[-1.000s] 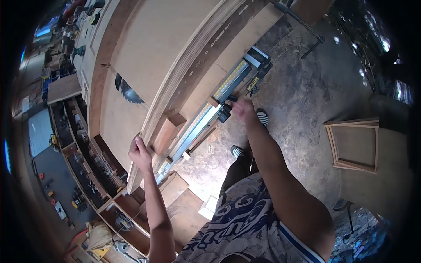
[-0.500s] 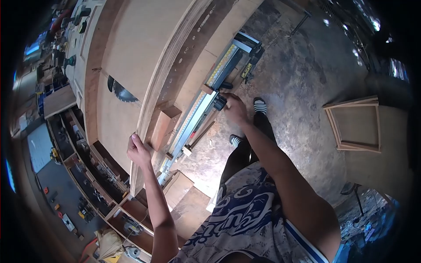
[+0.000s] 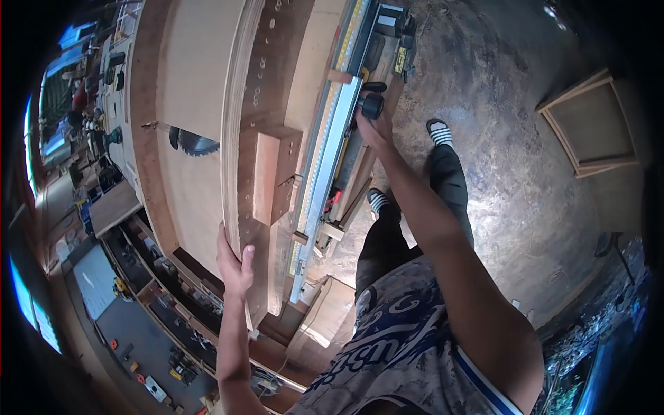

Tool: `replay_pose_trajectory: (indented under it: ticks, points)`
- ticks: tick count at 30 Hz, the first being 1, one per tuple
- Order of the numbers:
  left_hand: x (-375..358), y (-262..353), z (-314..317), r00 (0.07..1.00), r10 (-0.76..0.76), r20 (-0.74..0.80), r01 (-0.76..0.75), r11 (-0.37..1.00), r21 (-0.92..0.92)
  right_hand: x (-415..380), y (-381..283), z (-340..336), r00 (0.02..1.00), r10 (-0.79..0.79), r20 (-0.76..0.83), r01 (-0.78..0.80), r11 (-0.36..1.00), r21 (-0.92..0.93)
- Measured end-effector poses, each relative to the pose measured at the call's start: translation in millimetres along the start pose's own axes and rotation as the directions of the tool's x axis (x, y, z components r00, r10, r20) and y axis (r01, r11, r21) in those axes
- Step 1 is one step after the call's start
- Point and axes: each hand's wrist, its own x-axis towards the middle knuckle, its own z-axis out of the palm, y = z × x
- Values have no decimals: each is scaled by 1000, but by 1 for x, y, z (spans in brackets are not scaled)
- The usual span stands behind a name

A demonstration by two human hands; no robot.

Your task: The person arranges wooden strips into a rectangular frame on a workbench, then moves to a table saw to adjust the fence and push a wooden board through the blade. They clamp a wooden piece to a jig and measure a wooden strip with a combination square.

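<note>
Wooden saw table [image 3: 197, 200] with a toothed blade [image 3: 197, 144], above a stained floor [image 3: 519, 138]. Plywood fence [image 3: 236, 124]: pale layered edge, positioned right of the blade. The left hand [image 3: 236, 271] grasps its near end—thumb and fingers astride. The right hand [image 3: 375, 128] touches the black knob [image 3: 372, 106] beside the scaled metal rail [image 3: 332, 145]; finger closure cannot be determined. Yellow label [image 3: 400, 60]: dark lettering, apparently illegible.

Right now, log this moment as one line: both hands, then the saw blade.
left hand: on board edge | right hand: at black knob | saw blade: exposed above table
</note>
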Motion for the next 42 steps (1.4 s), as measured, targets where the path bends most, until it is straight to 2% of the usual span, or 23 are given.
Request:
replay_pose_trajectory:
  ticks: [3,4,6,12,17,21,27,30,33,35,36,37,38,39,40,41,42]
  points:
    - [-2,3,3,999,-39,10,40,996,-81,-10,43,32,992,-55,-118,44,995,-92]
    - [-3,-2,6,999,14,-29,-15,999,-32,-20,34,32,996,-43,-83,32,990,-134]
    - [-1,5,8,999,30,-29,-32,995,-96,-18,21,20,999,-28,-19,23,974,-227]
    - [2,-2,8,998,65,-14,-66,986,-151,-39,30,37,989,-22,-148,2,990,-138]
    - [-5,-9,11,1000,-6,1,6,981,-194,-69,43,49,988,67,-139,-83,991,-109]
    - [-5,-6,10,1000,-20,4,20,988,-152,-100,50,64,973,152,-175,-171,980,-100]
    - [-3,-7,13,998,60,-25,-63,989,-136,-152,28,68,893,445,-74,-449,892,-55]
    - [-4,-9,13,999,26,-20,-29,984,-174,-152,31,68,889,453,-68,-457,888,-58]
    - [0,4,17,965,192,-180,-197,980,-10,-145,30,57,881,473,0,-473,880,-40]
    - [-9,35,32,796,304,-523,-308,948,82,-153,30,51,848,526,70,-527,850,-4]
    - [-29,56,60,667,273,-693,-439,896,-71,-144,34,46,840,532,103,-536,844,6]
    - [-44,64,81,682,526,-507,-627,778,-35,-143,36,43,823,547,150,-555,832,13]
    - [-59,73,103,630,728,-271,-772,626,-112,-139,32,41,790,585,185,-595,804,0]
    - [-77,91,148,869,485,-95,-490,822,-291,-140,31,40,798,571,193,-580,814,-13]
    - [-78,106,194,985,171,22,-139,865,-481,-140,31,37,809,555,194,-563,826,-17]
    - [-69,104,232,1000,-16,-6,9,810,-586,-137,32,35,822,537,192,-543,839,-19]
    - [-58,81,270,990,-140,-17,90,719,-690,-134,37,33,823,522,224,-534,845,-10]
